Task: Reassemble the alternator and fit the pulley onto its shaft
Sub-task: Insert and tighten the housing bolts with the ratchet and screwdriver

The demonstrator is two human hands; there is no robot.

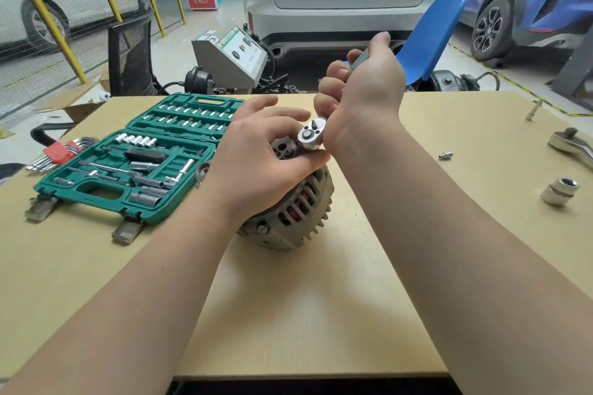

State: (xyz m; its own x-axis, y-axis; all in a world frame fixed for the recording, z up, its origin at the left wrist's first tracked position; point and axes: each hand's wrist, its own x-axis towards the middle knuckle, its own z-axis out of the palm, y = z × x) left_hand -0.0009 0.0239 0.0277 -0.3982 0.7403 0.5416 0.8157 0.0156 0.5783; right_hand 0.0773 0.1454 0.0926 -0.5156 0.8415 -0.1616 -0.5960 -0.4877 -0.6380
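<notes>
while the alternator (288, 215) sits on the tabletop (305, 314) near its middle, the left hand (256, 163) rests over its top, thumb and fingers curled around the upper housing. the right hand (359, 86) grips the teal handle of a ratchet (310, 137), fingers wrapped tight around it; the handle slants up and away, and the chrome ratchet head sits just above the alternator's top, touching the left thumb tip. whether a socket is engaged beneath the head cannot be told. the shaft end is hidden by the hands. a small grey round part (202, 171) lies on the tabletop just left of the left wrist, beside the case; cannot tell whether it is the pulley.

container: an open green tool case (134, 167) lies on the left of the tabletop. its far half holds two rows of small bits. its near half holds a row of chrome sockets at the top, a dark handle, extension bars, a t-bar and several larger deep sockets in moulded slots.

a red-holdered hex key set (61, 152) lies left of the case. on the right of the tabletop: a large chrome socket (559, 191) standing upright, a second ratchet (571, 146) at the edge of view, a small bit (445, 155) and a thin extension (533, 110), all well apart from the alternator.
</notes>
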